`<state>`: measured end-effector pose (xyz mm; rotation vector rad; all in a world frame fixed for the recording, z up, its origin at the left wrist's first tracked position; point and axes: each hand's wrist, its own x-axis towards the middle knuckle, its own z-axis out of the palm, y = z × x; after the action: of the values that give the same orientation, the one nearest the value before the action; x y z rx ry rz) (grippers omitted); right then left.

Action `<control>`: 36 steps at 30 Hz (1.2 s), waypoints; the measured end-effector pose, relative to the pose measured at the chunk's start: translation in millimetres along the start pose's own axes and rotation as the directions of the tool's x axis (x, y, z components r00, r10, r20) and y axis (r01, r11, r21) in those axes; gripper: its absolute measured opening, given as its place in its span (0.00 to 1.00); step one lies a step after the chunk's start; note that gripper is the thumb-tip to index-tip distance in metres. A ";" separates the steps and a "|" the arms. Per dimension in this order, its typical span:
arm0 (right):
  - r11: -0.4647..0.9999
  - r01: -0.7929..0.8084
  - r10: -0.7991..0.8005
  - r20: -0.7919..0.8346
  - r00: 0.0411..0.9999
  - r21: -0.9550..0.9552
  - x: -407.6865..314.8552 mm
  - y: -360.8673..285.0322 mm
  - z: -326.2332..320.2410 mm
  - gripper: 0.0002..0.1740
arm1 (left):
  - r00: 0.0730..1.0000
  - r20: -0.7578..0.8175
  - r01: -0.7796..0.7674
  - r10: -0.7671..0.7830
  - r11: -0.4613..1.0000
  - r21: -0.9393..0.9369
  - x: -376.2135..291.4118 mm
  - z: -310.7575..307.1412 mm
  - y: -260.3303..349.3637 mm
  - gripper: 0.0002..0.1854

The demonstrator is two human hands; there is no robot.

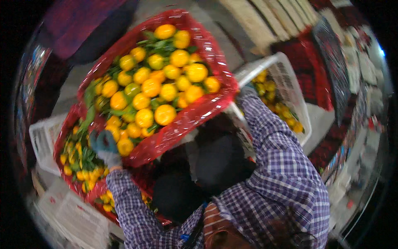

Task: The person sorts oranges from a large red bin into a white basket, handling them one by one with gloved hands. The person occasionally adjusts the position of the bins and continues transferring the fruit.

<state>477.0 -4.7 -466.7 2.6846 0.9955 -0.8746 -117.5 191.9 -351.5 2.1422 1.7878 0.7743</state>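
Observation:
A crate lined with shiny red plastic [174, 137] lies in front of me, heaped with orange mandarins [151, 87] and green leaves. Some fruit is still greenish. My left hand [104, 144], in a grey and blue-green glove, is curled at the crate's near left edge, beside the fruit. At the opposite end, my right hand [247, 89] is at the crate's right corner. Only a little of its glove shows, and its fingers are hidden. Blur softens both hands.
Under and left of the crate is another red-lined container [70, 177] with smaller mandarins. A white plastic crate [306, 124] holding mandarins stands right of my forearm. White crates [82, 211] lie at lower left. Pale wooden slats [273, 18] are at the upper right.

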 end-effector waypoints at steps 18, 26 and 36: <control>-0.172 0.157 -0.361 -0.211 0.908 0.972 -167.0 -6.6 -171.9 0.35 | 0.998 -0.066 -0.010 0.011 1.000 0.022 17.3 -23.5 13.6 0.14; 0.257 0.656 -0.867 -0.130 0.481 0.710 -183.2 -368.6 -141.3 0.52 | 0.991 -0.123 -0.048 0.050 0.999 0.021 15.4 -15.1 12.1 0.29; 0.378 0.915 -0.918 0.180 0.352 0.139 -189.0 -494.3 -54.8 0.47 | 0.995 0.076 -0.082 0.064 0.962 0.262 16.2 -12.0 19.8 0.41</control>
<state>73.2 289.4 -283.8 1.7033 2.5027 -1.2677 -105.7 201.5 -327.6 2.3819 1.8789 0.4944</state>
